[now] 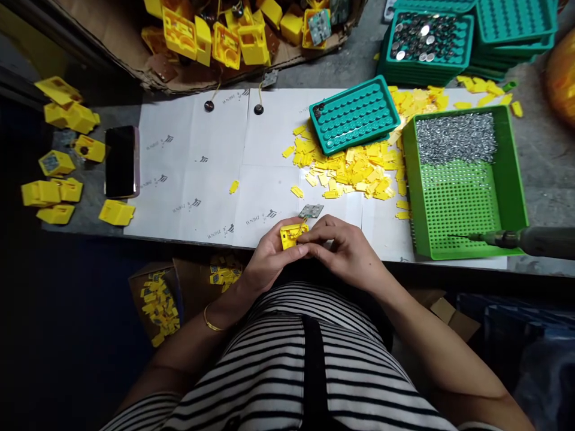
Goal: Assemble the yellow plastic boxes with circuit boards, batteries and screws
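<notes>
My left hand (268,257) is closed around a small yellow plastic housing (290,234), held just above the near edge of the paper-covered table (202,173). My right hand (344,248) has its fingers pinched against the right side of that same housing. A small grey circuit board (311,211) lies on the paper just beyond my hands. A heap of small yellow plastic tabs (354,170) is spread further out to the right.
A green basket (512,197) of small metal screws stands at the right, an electric screwdriver (516,239) lying across its near corner. Teal trays (354,114) hold button cells. A phone (120,161) and yellow housings (58,191) lie left; a cardboard box (224,42) of housings sits behind.
</notes>
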